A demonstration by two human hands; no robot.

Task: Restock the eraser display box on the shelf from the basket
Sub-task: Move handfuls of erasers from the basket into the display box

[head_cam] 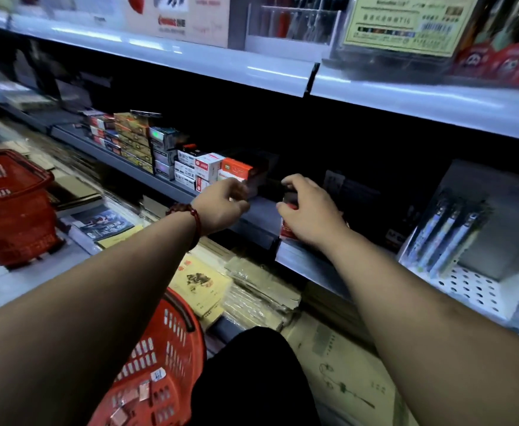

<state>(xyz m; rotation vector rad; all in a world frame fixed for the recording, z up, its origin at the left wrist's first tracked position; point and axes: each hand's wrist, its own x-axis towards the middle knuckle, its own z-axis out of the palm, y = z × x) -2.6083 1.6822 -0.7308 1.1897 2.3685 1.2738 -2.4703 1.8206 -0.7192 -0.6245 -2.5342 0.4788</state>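
Eraser display box (264,173): dark and in shadow, at the front edge of the middle shelf (166,182), just right of an orange-and-white carton (236,169); its contents are too dim to make out.
Left hand (224,204): reaches to the box's near left corner with its fingers curled. Blur hides whether it grips the box or only touches it.
Right hand (310,210): at the box's right side, with thumb and bent fingers pinching a small red item (292,206) over the shelf's front edge.
Red-and-white piece (286,232): under the right hand at the shelf lip; I cannot tell what it is.
Basket (166,358): red plastic, at the bottom of the view below the left forearm, with small wrapped pieces lying in it.
Second red basket (12,207): at far left, well apart from the hands.
Stacked cartons (135,139): left of the orange-and-white carton along the same shelf.
Bead bracelet (190,216): dark red, on the left wrist.
Pens (449,235): in a white perforated rack at the shelf's right end.
Notebooks (200,281): lying flat on the lower shelf under the arms.
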